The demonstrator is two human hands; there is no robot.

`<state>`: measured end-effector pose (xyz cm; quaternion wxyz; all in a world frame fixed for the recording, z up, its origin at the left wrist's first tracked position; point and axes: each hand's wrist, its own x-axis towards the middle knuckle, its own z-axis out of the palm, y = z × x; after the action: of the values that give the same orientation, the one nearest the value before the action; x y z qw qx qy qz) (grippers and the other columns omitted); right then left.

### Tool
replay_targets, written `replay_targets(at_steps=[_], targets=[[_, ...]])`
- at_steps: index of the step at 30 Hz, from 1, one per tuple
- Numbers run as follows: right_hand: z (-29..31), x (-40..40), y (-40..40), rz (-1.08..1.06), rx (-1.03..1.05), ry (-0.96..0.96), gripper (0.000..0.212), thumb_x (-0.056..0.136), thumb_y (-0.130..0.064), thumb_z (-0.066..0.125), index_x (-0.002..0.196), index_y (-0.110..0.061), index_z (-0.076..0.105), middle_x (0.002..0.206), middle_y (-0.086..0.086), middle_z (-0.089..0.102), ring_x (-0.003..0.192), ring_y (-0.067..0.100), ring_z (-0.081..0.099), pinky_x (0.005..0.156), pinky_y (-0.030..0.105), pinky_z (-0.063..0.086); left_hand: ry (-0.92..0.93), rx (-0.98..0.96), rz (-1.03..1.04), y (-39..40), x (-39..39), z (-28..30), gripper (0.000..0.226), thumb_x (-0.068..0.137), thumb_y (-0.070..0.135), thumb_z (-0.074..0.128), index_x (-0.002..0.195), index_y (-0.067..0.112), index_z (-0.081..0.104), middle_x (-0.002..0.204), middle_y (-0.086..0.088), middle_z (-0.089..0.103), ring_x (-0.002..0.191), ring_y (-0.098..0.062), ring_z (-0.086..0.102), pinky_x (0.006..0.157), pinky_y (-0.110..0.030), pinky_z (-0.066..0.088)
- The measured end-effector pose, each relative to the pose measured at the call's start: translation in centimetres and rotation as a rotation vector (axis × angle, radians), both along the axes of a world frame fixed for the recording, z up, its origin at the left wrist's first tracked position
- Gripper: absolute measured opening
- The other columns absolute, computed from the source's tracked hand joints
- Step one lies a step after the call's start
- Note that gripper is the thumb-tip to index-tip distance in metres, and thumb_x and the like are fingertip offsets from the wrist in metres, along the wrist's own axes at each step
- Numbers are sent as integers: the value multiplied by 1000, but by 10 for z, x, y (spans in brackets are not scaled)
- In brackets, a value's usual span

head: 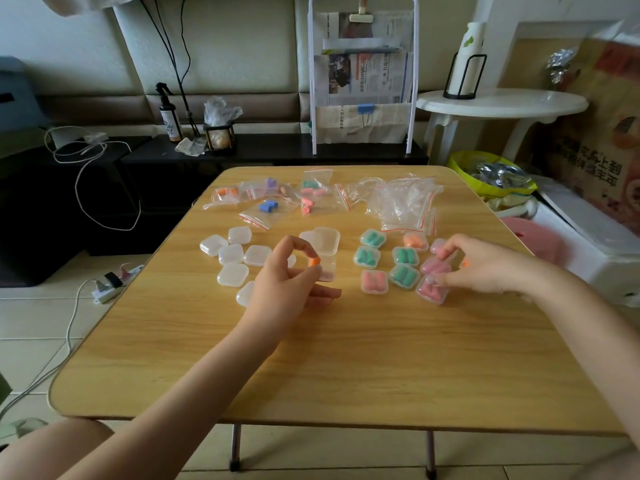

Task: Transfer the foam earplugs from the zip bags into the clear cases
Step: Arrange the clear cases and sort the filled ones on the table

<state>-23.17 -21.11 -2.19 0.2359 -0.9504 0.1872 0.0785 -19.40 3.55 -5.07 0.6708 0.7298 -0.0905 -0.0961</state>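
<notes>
My left hand (pixel 287 271) pinches an orange foam earplug (pixel 313 262) between forefinger and thumb, just above an open clear case (pixel 328 270) at the middle of the wooden table (pixel 346 358). My right hand (pixel 485 265) hovers over the filled cases (pixel 367 257) on the right. Its fingertips touch pink-filled cases (pixel 434 268), and a small orange piece (pixel 465 262) shows inside its curled fingers. Several empty shut cases (pixel 231 253) lie to the left. Zip bags with earplugs (pixel 268 206) sit at the far left of the table.
A heap of empty zip bags (pixel 401 202) lies at the far right of the table. Another clear case (pixel 325 240) stands behind my left hand. A newspaper rack (pixel 363 81) and a white side table (pixel 502 102) stand beyond the table; cables and a power strip (pixel 114 282) lie on the floor at left.
</notes>
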Motion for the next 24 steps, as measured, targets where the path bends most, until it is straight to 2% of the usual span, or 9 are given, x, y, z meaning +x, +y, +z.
replay_targets(at_steps=[3,6,9,10,13,15,17,20,24], targets=[[-2,1,2,22,6,-69,34,86,-34,68,113,-22,52,85,-13,46,71,2,44,56,22,33,37,-18,-23,-2,-3,-3,12,95,7,52,105,14,53,91,-13,71,70,-23,73,63,-29,60],[4,2,11,11,91,-301,14,98,-19,46,109,-19,55,93,-4,57,69,7,52,57,22,41,89,-71,-52,-5,-5,-4,14,95,8,53,107,16,56,92,-15,71,73,-24,73,66,-31,60],[7,1,31,120,398,-335,30,96,1,34,102,-19,56,97,3,60,72,15,60,67,28,51,114,-100,-60,-5,-6,-5,14,93,6,56,104,14,57,92,-14,71,77,-24,73,69,-31,60],[6,-2,38,178,456,-318,31,95,4,36,104,-19,55,95,5,61,71,14,60,65,29,51,110,-107,-60,-5,-6,-6,12,92,5,57,102,12,57,91,-15,72,77,-24,73,68,-30,60],[5,-7,55,281,594,-312,13,97,1,45,109,-3,49,90,15,66,65,8,62,49,12,44,89,-135,-69,-5,-8,-6,10,91,2,59,97,9,56,88,-15,73,78,-24,73,66,-27,59],[5,-8,63,283,681,-340,12,95,-1,52,105,4,51,91,25,65,57,4,60,40,8,39,86,-150,-101,-5,-10,-6,12,90,4,60,100,8,55,88,-15,74,81,-23,73,69,-27,59],[5,-7,65,305,689,-380,14,90,-6,61,101,1,60,88,25,67,52,1,58,42,6,40,80,-163,-141,-6,-12,-5,16,89,7,62,103,7,54,90,-14,74,84,-23,73,72,-28,59],[5,-7,62,305,628,-414,13,85,-10,68,98,-12,70,82,13,71,44,-2,56,42,0,36,50,-186,-186,-7,-14,-3,22,87,10,63,106,6,53,90,-15,74,86,-22,72,74,-27,58],[6,-9,63,311,686,-430,25,80,1,71,102,-7,64,86,13,72,62,5,65,48,8,44,-1,-191,-248,-8,-16,-3,28,86,10,64,109,3,50,90,-18,73,88,-23,72,75,-27,58]])
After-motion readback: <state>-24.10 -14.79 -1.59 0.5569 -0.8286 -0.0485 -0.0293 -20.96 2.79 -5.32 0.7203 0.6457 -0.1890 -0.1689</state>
